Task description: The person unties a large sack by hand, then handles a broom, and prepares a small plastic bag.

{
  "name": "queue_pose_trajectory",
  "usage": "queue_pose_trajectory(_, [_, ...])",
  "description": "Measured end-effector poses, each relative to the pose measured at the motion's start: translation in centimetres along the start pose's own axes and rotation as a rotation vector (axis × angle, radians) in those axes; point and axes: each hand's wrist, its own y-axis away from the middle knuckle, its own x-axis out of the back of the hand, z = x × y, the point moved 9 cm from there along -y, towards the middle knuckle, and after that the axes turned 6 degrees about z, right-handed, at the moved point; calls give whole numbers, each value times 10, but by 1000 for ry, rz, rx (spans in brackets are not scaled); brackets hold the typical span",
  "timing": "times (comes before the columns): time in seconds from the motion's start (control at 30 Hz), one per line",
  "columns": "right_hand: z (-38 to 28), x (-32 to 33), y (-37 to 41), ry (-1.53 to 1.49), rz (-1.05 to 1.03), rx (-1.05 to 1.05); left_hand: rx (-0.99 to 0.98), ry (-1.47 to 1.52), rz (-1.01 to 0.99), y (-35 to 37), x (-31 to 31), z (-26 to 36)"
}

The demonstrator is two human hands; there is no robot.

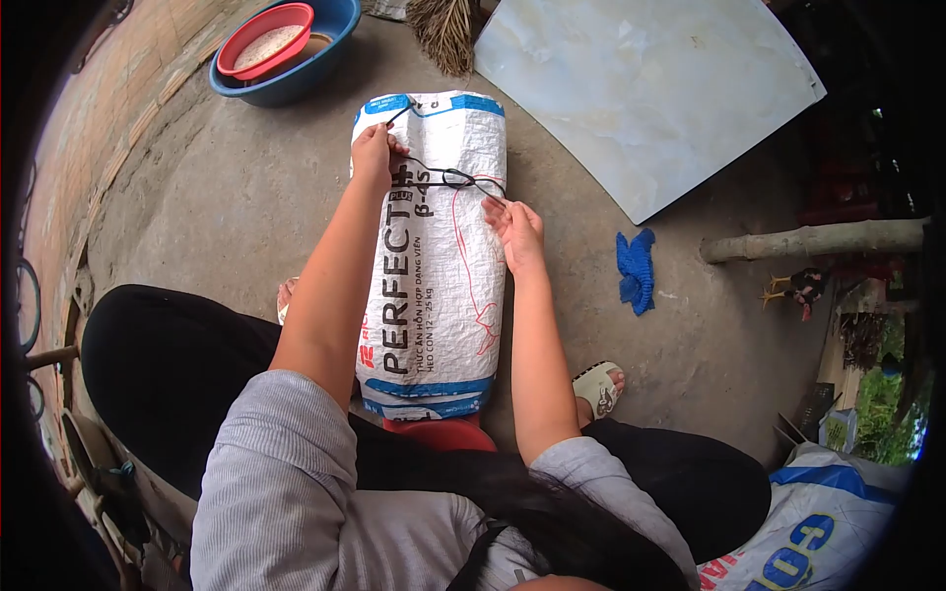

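A white feed sack (434, 295) with blue bands and large black lettering lies lengthwise between my legs. Around its upper part runs a thin black cord (458, 178), looped into a loose knot on top of the sack. My left hand (374, 156) pinches one end of the cord at the sack's left edge. On the other side, my right hand (518, 234) grips the other end between thumb and fingers, close to the right edge. The cord's underside around the sack is hidden.
A blue basin (340, 54) holds a red basin (246, 71) at upper left. A pale stone-look slab (650, 98) lies upper right. A blue knitted piece (636, 271), a wooden pole (818, 241) and a chicken (808, 286) are rightward. Another printed sack (798, 522) sits lower right.
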Motion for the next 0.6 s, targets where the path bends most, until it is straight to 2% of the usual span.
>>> queue_pose_trajectory(0.03, [-9, -7, 1, -98, 26, 161, 26, 28, -67, 2, -6, -4])
queue_pose_trajectory(0.07, [-3, -16, 1, -95, 28, 159, 51, 54, -133, 4, -11, -6])
queue_pose_trajectory(0.17, [3, -22, 4, -274, 135, 236, 71, 12, -136, -1, -10, -8])
queue_pose_trajectory(0.3, [-9, -12, 22, 287, 543, 380, 85, 14, -162, 1, -12, -11])
queue_pose_trajectory(0.43, [-13, -24, 20, 209, 488, 471, 93, 16, -155, 4, -12, -11])
queue_pose_trajectory(0.5, [-8, -30, 13, -159, 370, 472, 90, 24, -143, 5, -9, -10])
queue_pose_trajectory(0.6, [-5, -30, 9, -241, 352, 388, 82, 20, -153, 9, -11, -10])
